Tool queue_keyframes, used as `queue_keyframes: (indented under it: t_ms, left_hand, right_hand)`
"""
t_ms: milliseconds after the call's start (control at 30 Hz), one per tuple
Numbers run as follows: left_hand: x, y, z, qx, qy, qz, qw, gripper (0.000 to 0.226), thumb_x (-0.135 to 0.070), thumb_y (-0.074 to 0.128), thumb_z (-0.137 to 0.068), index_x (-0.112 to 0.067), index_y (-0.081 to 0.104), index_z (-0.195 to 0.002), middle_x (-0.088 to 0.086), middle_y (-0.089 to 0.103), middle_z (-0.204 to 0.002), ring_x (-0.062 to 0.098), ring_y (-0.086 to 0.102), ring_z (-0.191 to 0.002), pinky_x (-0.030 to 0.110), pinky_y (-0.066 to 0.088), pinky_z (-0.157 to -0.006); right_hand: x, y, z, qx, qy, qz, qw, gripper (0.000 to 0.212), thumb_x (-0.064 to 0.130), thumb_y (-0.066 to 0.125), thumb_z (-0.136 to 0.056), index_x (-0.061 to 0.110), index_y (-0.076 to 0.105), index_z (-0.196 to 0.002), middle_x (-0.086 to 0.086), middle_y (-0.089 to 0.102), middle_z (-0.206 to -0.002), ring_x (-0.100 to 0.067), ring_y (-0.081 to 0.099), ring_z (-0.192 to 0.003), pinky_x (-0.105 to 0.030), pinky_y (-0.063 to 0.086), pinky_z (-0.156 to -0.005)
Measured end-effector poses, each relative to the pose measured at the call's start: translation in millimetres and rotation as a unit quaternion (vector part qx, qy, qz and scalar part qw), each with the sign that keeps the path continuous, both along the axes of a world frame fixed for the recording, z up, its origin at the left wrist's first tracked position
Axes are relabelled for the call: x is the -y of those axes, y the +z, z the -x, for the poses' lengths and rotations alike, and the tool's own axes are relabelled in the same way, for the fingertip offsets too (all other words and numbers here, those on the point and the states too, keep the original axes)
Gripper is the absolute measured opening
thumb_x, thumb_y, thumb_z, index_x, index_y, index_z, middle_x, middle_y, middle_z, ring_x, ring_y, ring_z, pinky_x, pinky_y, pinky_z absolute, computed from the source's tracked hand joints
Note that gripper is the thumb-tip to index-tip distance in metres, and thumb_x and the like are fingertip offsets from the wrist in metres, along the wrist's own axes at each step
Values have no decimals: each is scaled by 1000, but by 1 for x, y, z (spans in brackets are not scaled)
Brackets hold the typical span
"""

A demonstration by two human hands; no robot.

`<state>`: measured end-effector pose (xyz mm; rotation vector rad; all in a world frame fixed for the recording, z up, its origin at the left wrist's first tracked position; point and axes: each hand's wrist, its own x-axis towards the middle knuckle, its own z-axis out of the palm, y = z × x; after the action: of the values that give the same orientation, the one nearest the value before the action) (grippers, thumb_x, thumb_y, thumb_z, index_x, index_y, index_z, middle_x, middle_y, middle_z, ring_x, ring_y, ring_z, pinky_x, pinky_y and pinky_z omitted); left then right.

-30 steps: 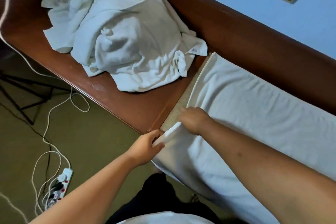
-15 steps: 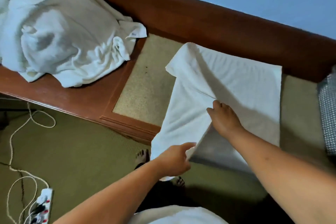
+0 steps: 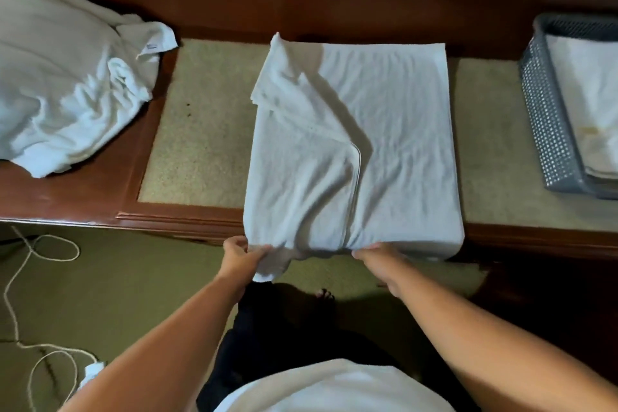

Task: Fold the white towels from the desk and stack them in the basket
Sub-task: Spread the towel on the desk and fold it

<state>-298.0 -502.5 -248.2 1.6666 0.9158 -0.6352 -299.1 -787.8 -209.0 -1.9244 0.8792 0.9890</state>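
At the desk edge, we pinch the hanging corner of the half-folded towel with our left hand. Our right hand curls round its near hem, likely squaring layers before the basket.

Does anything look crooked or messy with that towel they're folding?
Yes. The top flap of the towel lies bunched and slanted, its hem crooked, and one corner dangles off the front edge of the desk under the left hand. The folded towel in the basket also shows a yellowish mark.
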Motion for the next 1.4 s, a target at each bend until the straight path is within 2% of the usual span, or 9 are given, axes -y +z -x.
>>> queue_keyframes:
  t_ms: [133,333,467,633,900,1067,1200,1300,1400]
  left_hand:
    - [12,12,1,-11,-149,-43,988,46,-43,80,-81,-17,63,-115,1,72,-105,21,68,-97,41,57,-87]
    - [-9,31,37,-51,-199,4,979,32,-40,77,-87,-18,70,-109,3,75,-104,17,68,-89,32,50,-75]
    - [-23,39,55,-62,-124,59,989,53,-44,86,-72,-14,70,-112,10,75,-108,30,69,-95,41,53,-80]
    - [-23,43,59,-48,-95,68,992,37,-26,78,-83,-8,65,-114,12,74,-111,25,71,-93,35,56,-71]
    - [-4,39,62,-19,-156,53,986,37,-33,80,-84,-13,67,-112,7,76,-105,27,72,-97,46,60,-84]
    - [7,34,64,-24,-197,-9,980,36,-29,72,-93,-12,62,-123,3,69,-106,19,66,-87,32,55,-69]
    - [3,23,60,-102,-260,-76,957,76,-45,64,-95,-16,29,-155,23,47,-147,40,51,-130,53,40,-110]
    - [4,24,49,-48,-293,-159,941,79,-48,62,-95,-24,21,-158,15,25,-160,38,41,-138,52,40,-110]
    - [16,35,35,103,-316,-278,901,66,-35,60,-96,-24,30,-153,9,28,-156,34,37,-139,52,36,-110]
  right_hand:
    - [-10,-11,-2,-63,-72,-134,986,66,40,74,-88,15,49,-144,-5,43,-152,-26,43,-136,-40,38,-110]
    - [-31,-24,21,19,-98,-183,978,72,35,77,-87,8,46,-145,-7,48,-146,-19,52,-124,-24,38,-93]
    - [-35,-26,29,106,-101,-184,972,24,30,69,-94,20,62,-114,-3,69,-119,-15,64,-99,-16,48,-74]
    - [-30,-4,27,234,-15,-61,970,37,35,51,-103,13,53,-133,-7,61,-128,-27,56,-120,-26,37,-88]
    - [-13,2,65,337,66,84,935,36,41,51,-101,10,52,-118,-16,68,-105,-41,63,-95,-42,49,-72]
    - [-10,-15,75,230,66,137,961,26,34,46,-103,16,48,-122,-10,60,-94,-37,62,-89,-38,46,-66]
    - [-5,-25,70,141,26,147,979,38,25,51,-99,20,44,-136,-6,57,-125,-27,60,-103,-34,48,-82]
    - [-10,-20,66,193,95,161,963,40,25,54,-98,22,44,-137,-5,46,-138,-25,56,-114,-36,51,-87]
    - [-20,-12,53,267,191,183,927,41,25,55,-96,21,44,-136,-6,44,-134,-26,50,-119,-41,49,-94]
